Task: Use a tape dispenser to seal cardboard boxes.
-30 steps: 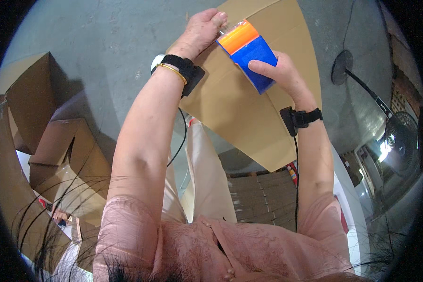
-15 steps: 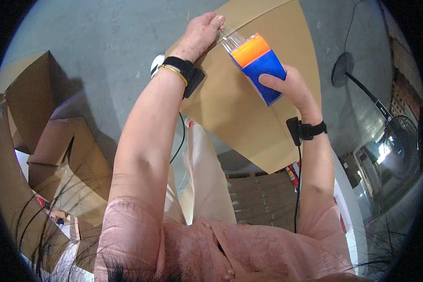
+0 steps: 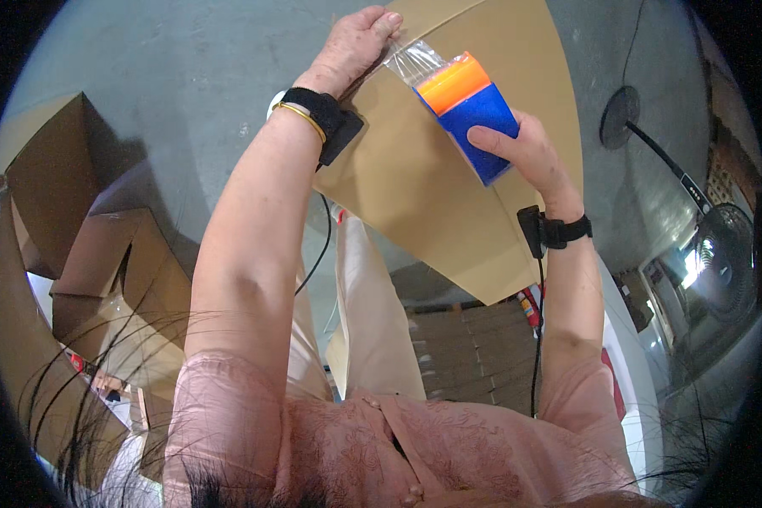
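Observation:
My right hand (image 3: 525, 152) is wrapped round a blue tape dispenser (image 3: 481, 131) with an orange front part (image 3: 454, 83), thumb on its near face. A short length of clear, wrinkled tape (image 3: 416, 61) sticks out from the orange end toward my left hand. At the upper left edge of a large tan cardboard sheet (image 3: 432, 195), my left hand (image 3: 351, 51) is closed, its thumb and finger bent together at the edge. Its other fingers are hidden behind. The dispenser is tilted and held over the sheet.
Opened brown cardboard boxes (image 3: 131, 271) stand at the left. A black fan (image 3: 720, 262) is at the right, with a second round-ended stand (image 3: 622, 118) beyond. A dark cable (image 3: 326, 237) hangs by my left wrist. A red tube-like item (image 3: 529, 309) lies below the sheet.
My left hand has shifted slightly left and up. The clear tape shows wider and looser between it and the dispenser. My right hand and the dispenser have moved only a little.

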### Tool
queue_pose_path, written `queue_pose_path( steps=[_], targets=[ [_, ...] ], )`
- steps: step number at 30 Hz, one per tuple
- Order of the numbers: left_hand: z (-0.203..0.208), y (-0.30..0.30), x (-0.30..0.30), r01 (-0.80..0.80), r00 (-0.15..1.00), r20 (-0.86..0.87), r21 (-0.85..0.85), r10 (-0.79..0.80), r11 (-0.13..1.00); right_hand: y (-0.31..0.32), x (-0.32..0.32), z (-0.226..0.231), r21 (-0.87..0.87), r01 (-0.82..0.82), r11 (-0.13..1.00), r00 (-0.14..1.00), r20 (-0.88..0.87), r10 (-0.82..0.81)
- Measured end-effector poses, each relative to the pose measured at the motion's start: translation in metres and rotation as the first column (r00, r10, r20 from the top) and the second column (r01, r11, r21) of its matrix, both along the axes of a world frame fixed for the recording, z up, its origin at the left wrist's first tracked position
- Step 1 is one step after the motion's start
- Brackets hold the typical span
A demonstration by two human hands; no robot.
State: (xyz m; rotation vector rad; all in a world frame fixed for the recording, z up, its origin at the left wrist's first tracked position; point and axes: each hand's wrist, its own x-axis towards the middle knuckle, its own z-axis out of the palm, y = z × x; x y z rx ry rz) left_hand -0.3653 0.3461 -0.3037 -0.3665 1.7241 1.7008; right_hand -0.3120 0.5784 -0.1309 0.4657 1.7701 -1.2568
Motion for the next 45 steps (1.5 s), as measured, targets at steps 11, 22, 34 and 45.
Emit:
queue_pose_path(
  steps=[11, 22, 34, 45],
  targets=[
    [-0.036, -0.027, 0.020, -0.014, 0.975, -0.199, -0.499, -0.098, 0.867, -0.007, 0.001, -0.002, -0.008, 0.062, 0.998, 0.993, 0.105, -0.061],
    [0.052, 0.009, 0.045, -0.024, 0.971, -0.229, -0.367, -0.065, 0.930, -0.008, 0.003, -0.001, 0.050, 0.097, 0.994, 0.988, 0.115, -0.102],
    [0.054, 0.017, 0.041, 0.173, 0.938, -0.179, -0.502, -0.297, 0.848, -0.003, -0.004, -0.021, 0.089, -0.053, 0.995, 0.983, 0.182, 0.036],
    [0.050, 0.010, 0.042, 0.209, 0.910, -0.174, -0.591, -0.376, 0.779, 0.002, 0.009, -0.033, 0.108, -0.123, 0.987, 0.981, 0.165, 0.105]
  ],
)
